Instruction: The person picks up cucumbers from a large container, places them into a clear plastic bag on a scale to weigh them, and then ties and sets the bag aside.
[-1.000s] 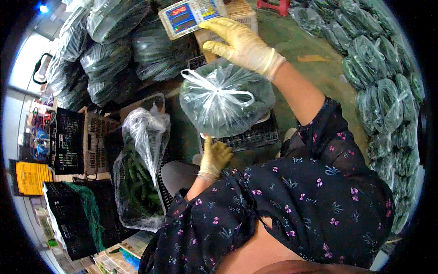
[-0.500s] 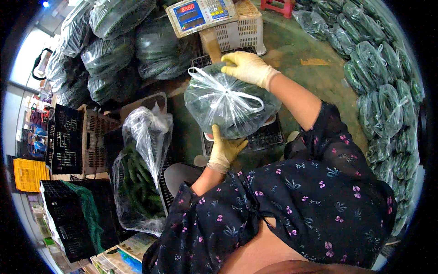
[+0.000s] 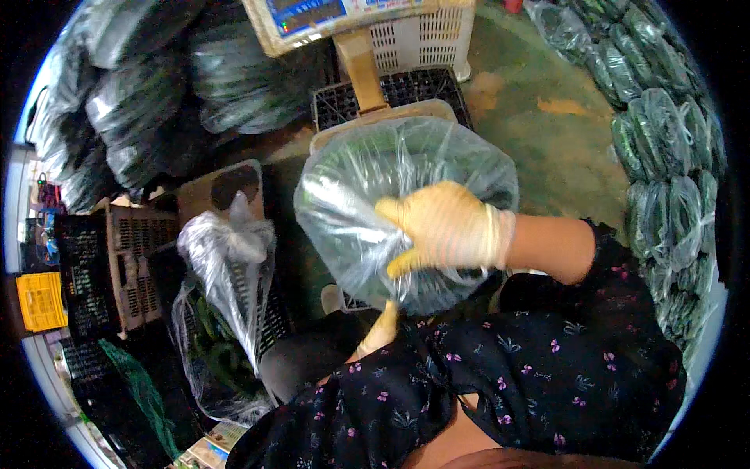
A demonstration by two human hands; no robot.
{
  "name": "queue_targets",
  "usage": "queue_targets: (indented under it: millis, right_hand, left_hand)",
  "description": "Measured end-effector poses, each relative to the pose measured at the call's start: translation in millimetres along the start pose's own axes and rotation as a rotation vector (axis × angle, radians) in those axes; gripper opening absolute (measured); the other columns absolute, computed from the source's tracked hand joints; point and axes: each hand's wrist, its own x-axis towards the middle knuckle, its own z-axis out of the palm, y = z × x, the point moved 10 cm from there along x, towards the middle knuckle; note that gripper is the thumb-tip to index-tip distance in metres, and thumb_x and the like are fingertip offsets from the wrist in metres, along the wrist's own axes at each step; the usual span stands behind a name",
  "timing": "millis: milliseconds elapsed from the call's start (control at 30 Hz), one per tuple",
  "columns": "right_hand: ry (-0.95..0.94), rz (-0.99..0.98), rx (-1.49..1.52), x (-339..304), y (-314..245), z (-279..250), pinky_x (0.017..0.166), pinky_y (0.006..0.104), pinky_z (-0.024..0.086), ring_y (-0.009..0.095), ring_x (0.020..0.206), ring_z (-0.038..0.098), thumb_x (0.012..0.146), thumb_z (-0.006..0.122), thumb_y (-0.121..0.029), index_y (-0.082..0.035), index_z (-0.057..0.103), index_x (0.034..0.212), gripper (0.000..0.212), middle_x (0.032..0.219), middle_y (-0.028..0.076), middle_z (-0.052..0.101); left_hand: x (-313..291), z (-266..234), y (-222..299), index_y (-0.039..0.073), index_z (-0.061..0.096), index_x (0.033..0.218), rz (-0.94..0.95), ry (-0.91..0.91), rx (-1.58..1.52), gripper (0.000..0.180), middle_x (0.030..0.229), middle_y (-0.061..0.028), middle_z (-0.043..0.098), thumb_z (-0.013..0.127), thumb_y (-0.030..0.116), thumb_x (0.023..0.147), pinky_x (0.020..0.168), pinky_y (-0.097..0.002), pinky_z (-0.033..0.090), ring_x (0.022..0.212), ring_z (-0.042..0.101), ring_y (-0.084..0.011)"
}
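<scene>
A clear plastic bag (image 3: 367, 195) full of dark green vegetables sits in the middle, above a black crate (image 3: 406, 86) on the scale platform. My right hand (image 3: 445, 227), in a yellow glove, grips the bag's top. My left hand (image 3: 379, 332), also gloved, is under the bag's near side and mostly hidden by it. The scale's display head (image 3: 312, 19) stands on a post at the top.
A large open plastic bag (image 3: 226, 313) of green vegetables stands at lower left beside brown and black crates (image 3: 133, 258). Filled tied bags are piled at upper left (image 3: 141, 102) and lined along the right edge (image 3: 664, 180). A white crate (image 3: 422, 39) sits behind the scale.
My right hand came down from the scale display onto the top of the bag. The left hand moved under the bag, and the bag now looks closer and lifted toward me.
</scene>
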Motion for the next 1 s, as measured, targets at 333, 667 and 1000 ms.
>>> queue_targets:
  millis: [333,667,1000]
  right_hand:
    - [0.021,-0.135,0.331,10,2,-7,0.049,0.042,0.047,0.03,0.055,0.061,0.075,0.057,-0.022,-0.008,0.051,0.078,0.015,0.056,0.011,0.055]
    - [-0.17,0.247,0.487,12,25,20,0.055,0.0457,0.047,0.034,0.066,0.063,0.072,0.059,-0.02,-0.011,0.058,0.085,0.015,0.068,0.013,0.062]
    - [0.013,0.484,0.583,-96,42,-99,0.068,0.0466,0.048,0.035,0.078,0.063,0.073,0.057,-0.021,-0.017,0.06,0.098,0.026,0.083,0.014,0.065]
  left_hand:
    - [-7,-18,-7,0.006,0.031,0.139,-0.17,0.293,-0.186,0.079,0.132,-0.0136,0.045,0.042,0.063,0.085,0.099,-0.041,0.038,0.119,0.045,-0.0298]
    - [-11,90,50,0.007,0.034,0.137,-0.25,0.367,-0.094,0.07,0.128,-0.0126,0.048,0.044,0.056,0.087,0.097,-0.0409,0.039,0.115,0.048,-0.0287]
    - [32,200,60,0.008,0.037,0.135,-0.476,0.237,0.096,0.062,0.125,-0.0116,0.051,0.046,0.049,0.09,0.095,-0.0409,0.041,0.111,0.05,-0.0276]
